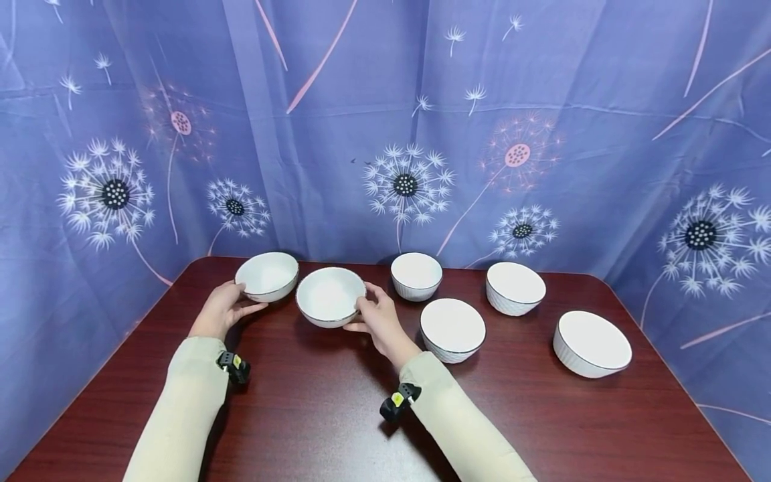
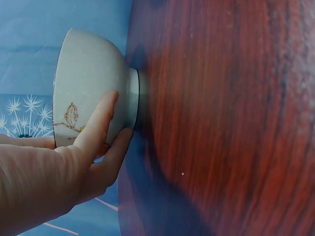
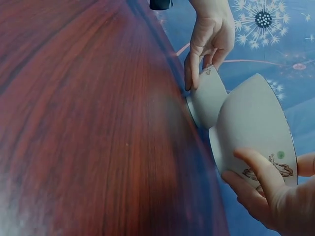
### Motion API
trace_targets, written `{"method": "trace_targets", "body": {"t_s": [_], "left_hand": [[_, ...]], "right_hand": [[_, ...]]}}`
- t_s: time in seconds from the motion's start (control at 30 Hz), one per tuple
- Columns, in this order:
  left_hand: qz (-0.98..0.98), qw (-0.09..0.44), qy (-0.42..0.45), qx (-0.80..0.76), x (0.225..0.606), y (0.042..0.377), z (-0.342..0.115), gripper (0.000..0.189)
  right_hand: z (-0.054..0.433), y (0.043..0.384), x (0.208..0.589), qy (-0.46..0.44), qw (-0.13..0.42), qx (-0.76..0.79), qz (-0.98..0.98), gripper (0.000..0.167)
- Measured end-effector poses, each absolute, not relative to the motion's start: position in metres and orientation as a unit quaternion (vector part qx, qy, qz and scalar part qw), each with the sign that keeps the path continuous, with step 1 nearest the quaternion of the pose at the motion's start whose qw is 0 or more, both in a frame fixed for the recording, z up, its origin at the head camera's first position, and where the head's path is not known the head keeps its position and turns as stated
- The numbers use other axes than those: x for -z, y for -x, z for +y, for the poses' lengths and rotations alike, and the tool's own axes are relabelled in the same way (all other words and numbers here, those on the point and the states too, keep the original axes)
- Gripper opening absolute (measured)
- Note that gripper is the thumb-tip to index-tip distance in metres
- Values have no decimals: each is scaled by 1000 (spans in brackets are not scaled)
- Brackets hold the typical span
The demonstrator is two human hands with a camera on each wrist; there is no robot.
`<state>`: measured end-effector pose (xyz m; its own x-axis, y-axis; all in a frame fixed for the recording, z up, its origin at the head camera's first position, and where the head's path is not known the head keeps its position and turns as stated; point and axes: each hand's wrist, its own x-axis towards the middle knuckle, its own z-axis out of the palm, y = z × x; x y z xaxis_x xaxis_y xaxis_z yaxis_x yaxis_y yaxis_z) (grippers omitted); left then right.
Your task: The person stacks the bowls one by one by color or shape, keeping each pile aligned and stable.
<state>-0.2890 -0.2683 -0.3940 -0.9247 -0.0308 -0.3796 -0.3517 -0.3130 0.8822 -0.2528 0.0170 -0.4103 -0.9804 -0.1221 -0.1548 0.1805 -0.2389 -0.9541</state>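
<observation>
At the back left of the table, my left hand (image 1: 221,310) grips a white bowl (image 1: 268,276) by its near left side, thumb at the rim and fingers below. A brown leaf pattern marks this bowl's outer wall (image 2: 93,73). Just right of it, my right hand (image 1: 382,323) pinches a second white bowl (image 1: 330,294) at its right side, with the thumb at the rim. That bowl tips a little toward me, and brown drawing with a green spot shows on its outside (image 3: 256,118). Whether either foot touches the table is unclear.
Right of my hands stand several more white bowls: a small ribbed bowl (image 1: 416,276), a textured bowl (image 1: 452,329) in front of it, another textured bowl (image 1: 515,288), and a wide ribbed bowl (image 1: 592,343). A blue dandelion curtain (image 1: 337,167) hangs behind the dark red table (image 1: 301,415).
</observation>
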Motion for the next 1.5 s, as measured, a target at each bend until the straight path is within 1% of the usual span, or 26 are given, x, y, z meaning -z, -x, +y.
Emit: {"method": "trace_targets", "body": {"t_s": [0.57, 0.87, 1.1, 1.5], "left_hand": [[571, 103, 160, -798, 394, 289, -270, 59], [584, 99, 175, -786, 393, 290, -269, 57], [570, 107, 165, -798, 395, 290, -269, 59], [591, 101, 168, -782, 393, 289, -269, 57]], "right_hand": [[36, 234, 420, 3, 107, 777, 621, 61], [39, 232, 424, -2, 112, 776, 620, 62], [41, 229, 427, 0, 117, 773, 624, 62], [41, 227, 429, 5, 122, 767, 630, 62]]}}
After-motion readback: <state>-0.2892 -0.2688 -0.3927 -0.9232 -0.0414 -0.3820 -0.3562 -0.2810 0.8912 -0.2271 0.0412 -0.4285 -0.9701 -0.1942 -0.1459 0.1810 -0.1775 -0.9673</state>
